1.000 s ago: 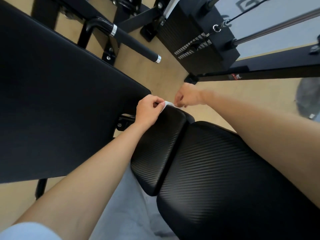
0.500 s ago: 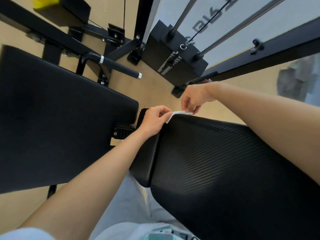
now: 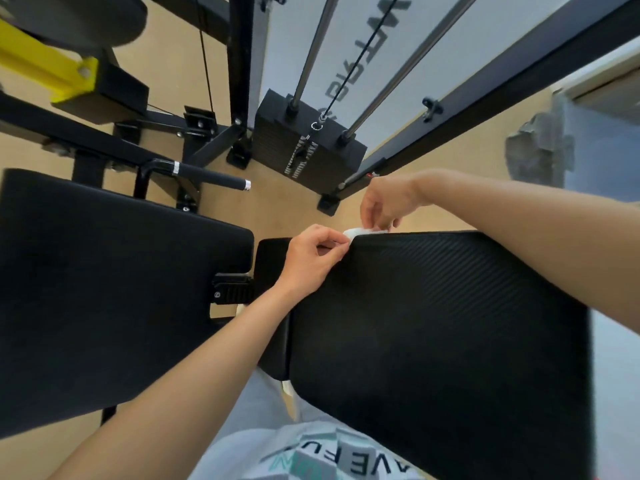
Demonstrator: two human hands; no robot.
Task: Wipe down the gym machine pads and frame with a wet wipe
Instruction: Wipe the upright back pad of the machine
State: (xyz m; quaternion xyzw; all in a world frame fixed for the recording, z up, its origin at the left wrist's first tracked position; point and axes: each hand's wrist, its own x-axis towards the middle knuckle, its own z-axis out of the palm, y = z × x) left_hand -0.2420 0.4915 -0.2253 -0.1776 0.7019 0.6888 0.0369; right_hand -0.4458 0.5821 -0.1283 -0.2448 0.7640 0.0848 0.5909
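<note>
A small white wet wipe (image 3: pixel 360 232) sits at the far top edge of the big ribbed black pad (image 3: pixel 443 334). My left hand (image 3: pixel 313 259) pinches the wipe's left end at the pad's corner. My right hand (image 3: pixel 388 202) pinches its right end from above, fingers pointing down. A narrower black pad (image 3: pixel 272 258) lies just left of the big one, partly hidden by my left forearm. A wide smooth black seat pad (image 3: pixel 104 289) fills the left side.
Beyond the pads stand a black weight stack (image 3: pixel 308 147) with two steel guide rods and a cable, a black frame beam (image 3: pixel 519 71) running up right, a padded handle bar (image 3: pixel 207 176), and a yellow part (image 3: pixel 45 71) at upper left. The floor is tan.
The view has tilted up, showing more of the weight stack and frame. Both hands have stayed on the wipe at the pad's top edge, the right hand lifted slightly above it.
</note>
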